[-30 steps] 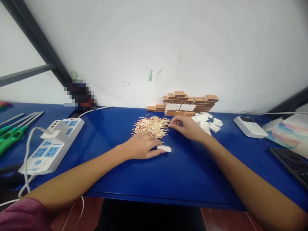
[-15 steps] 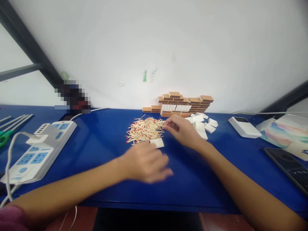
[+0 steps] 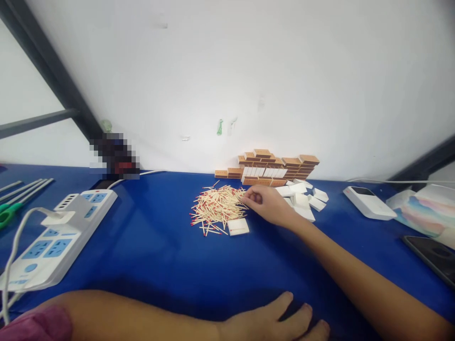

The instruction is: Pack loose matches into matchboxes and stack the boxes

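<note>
Matches [image 3: 217, 207]: heaped mid-table, right hand [image 3: 268, 204] pinching at the pile's right edge, grip on any stick unclear. Open tray [image 3: 238, 227] touches the pile's near edge. Left hand [image 3: 273, 324] flat, empty, near table [image 3: 149, 251] edge. Step looks like gathering; next needs a clean pinch.

A small hand-packing workbench: blue table [image 3: 149, 255], loose matches [image 3: 216, 208], stacked matchboxes [image 3: 277, 166], power strip [image 3: 53, 237].

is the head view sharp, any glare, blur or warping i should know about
Head view: mostly sharp around the pile of red-tipped wooden matchsticks and the right hand; soft sheen on the glossy blue tabletop; a pixelated block masks something by the wall; wide-angle bending at the edges; the left hand is cut off at the bottom edge.
</note>
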Tool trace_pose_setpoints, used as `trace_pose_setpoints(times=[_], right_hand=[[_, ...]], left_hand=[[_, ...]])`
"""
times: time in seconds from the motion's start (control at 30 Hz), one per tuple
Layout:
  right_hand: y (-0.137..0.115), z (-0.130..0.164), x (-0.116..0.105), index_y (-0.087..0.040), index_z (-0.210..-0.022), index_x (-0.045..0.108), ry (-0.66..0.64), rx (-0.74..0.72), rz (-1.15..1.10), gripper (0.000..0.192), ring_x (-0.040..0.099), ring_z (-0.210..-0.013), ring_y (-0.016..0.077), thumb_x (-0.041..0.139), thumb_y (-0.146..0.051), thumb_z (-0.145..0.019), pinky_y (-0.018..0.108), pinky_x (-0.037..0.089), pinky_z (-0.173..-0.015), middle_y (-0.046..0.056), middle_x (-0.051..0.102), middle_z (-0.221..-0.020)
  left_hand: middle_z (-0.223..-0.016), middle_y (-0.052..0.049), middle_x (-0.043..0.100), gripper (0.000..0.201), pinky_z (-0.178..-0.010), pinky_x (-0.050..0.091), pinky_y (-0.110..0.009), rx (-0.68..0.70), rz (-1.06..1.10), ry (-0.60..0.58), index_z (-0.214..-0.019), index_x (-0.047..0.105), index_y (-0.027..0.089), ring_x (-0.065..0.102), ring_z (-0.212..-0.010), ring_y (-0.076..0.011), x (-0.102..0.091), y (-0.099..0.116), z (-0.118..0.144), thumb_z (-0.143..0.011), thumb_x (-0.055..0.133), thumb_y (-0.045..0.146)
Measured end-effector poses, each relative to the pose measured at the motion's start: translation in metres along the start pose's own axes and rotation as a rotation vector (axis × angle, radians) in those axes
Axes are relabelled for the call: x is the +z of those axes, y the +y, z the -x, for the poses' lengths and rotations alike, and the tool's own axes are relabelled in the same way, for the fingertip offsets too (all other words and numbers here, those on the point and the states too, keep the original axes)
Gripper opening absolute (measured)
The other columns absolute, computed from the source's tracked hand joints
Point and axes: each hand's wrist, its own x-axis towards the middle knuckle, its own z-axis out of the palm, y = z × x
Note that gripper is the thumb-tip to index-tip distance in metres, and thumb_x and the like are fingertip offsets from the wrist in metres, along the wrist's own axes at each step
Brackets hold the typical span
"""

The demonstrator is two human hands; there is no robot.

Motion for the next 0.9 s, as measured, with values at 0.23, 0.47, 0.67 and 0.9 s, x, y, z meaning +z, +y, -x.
trace_pose_setpoints(times=[0.23, 0.47, 0.67, 0.9], right_hand=[[-0.004, -0.037, 0.001, -0.02, -0.082, 0.068, -0.069, 0.044, 0.265, 0.023, 0.065, -0.079, 0.0226, 0.073, -0.041, -0.089, 0.033, 0.043, -0.067, 0.008, 0.073, -0.088], [-0.01, -0.041, -0.001, -0.019, -0.081, 0.071, -0.158, 0.037, 0.302, 0.013, 0.069, -0.08, 0.0199, 0.073, -0.03, -0.089, 0.03, 0.045, -0.068, 0.006, 0.076, -0.085], [-0.009, -0.031, 0.001, -0.019, -0.084, 0.071, -0.12, 0.018, 0.378, 0.012, 0.069, -0.087, 0.0206, 0.072, -0.029, -0.091, 0.028, 0.045, -0.074, 0.008, 0.075, -0.094], [-0.001, -0.007, 0.014, -0.017, -0.1, 0.072, 0.062, -0.123, 0.617, 0.02, 0.067, -0.093, 0.0228, 0.058, -0.031, -0.105, 0.031, 0.045, -0.073, 0.011, 0.068, -0.11]], left_hand=[[-0.134, -0.004, 0.074, 0.032, -0.08, 0.057, -0.029, 0.003, 0.064, 0.03, -0.105, 0.084, 0.029, 0.068, -0.109, -0.0191, -0.005, -0.003, 0.001, -0.107, 0.052, 0.031], [-0.07, -0.004, 0.057, 0.031, -0.054, 0.038, -0.034, -0.087, 0.166, 0.059, -0.083, 0.073, 0.015, 0.05, -0.062, -0.0166, -0.036, -0.067, -0.01, -0.101, 0.06, 0.036], [-0.097, -0.012, 0.068, 0.043, -0.081, 0.051, -0.043, -0.472, 0.103, -0.205, -0.105, 0.07, 0.014, 0.062, -0.092, -0.0285, -0.052, -0.138, 0.023, -0.097, 0.062, 0.055], [-0.102, -0.01, 0.068, 0.055, -0.094, 0.051, -0.045, -0.601, 0.294, -0.175, -0.114, 0.07, 0.019, 0.062, -0.1, -0.028, -0.055, -0.161, 0.058, -0.085, 0.074, 0.065]])
